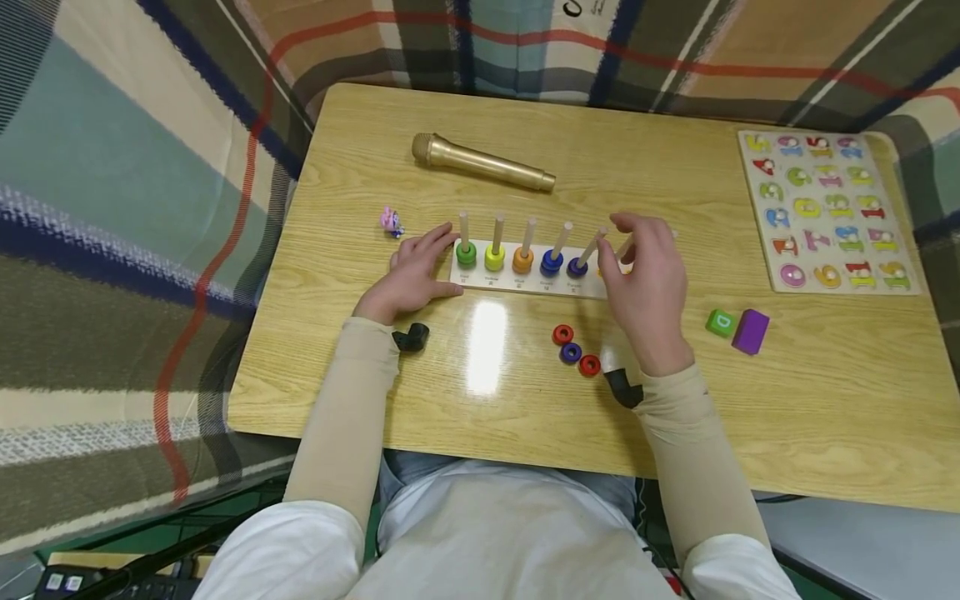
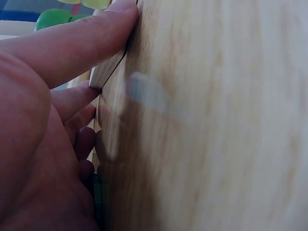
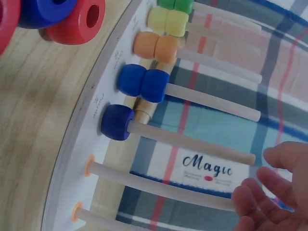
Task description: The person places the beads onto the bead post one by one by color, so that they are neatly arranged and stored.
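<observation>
A white peg board (image 1: 489,280) with several upright wooden pegs stands mid-table. Stacked pairs of green rings (image 1: 466,254), yellow rings (image 1: 494,257), orange rings (image 1: 522,260) and blue rings (image 1: 552,263) sit on pegs. One dark blue ring (image 3: 117,122) is on the following peg. My left hand (image 1: 411,279) holds the board's left end, thumb along the front edge and fingers at the end and back. My right hand (image 1: 651,279) hovers by that dark blue ring's peg tip, fingers loosely bent, with nothing visible between them. Two right-hand pegs carry no ring in the right wrist view.
Two red rings (image 1: 589,365) and a dark blue ring (image 1: 571,353) lie before the board. Behind it are a gold microphone (image 1: 483,162) and a small figurine (image 1: 391,222). Rightward lie a green block (image 1: 721,323), a purple block (image 1: 751,332) and a number-and-letter board (image 1: 828,212).
</observation>
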The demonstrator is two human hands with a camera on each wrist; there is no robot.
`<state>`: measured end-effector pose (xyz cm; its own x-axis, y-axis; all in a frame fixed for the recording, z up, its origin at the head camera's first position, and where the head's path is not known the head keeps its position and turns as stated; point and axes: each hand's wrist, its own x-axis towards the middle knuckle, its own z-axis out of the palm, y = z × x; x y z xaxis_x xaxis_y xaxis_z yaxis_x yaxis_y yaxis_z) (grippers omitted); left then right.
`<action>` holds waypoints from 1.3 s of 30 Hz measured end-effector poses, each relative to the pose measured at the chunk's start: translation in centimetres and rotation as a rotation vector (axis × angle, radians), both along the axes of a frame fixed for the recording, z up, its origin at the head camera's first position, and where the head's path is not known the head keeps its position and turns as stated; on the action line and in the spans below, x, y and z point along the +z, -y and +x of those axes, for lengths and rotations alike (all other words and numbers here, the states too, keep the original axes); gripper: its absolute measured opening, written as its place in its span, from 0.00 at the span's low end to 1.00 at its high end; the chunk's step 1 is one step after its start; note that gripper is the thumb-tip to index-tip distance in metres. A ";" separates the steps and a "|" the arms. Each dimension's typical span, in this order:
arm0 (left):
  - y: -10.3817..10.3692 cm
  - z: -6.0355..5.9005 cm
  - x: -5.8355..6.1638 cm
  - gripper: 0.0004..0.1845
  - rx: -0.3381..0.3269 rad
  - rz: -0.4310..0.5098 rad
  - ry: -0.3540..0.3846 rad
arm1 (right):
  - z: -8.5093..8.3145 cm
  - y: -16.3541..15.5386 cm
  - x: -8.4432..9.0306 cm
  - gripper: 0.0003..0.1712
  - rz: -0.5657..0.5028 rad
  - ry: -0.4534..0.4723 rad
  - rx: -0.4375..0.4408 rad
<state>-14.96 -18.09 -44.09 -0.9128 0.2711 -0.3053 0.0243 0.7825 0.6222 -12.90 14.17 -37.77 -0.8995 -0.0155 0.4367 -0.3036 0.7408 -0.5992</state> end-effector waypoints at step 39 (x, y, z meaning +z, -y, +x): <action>0.0 0.0 0.0 0.48 -0.003 -0.009 -0.004 | 0.2 -1.7 0.7 0.19 -0.051 0.009 0.036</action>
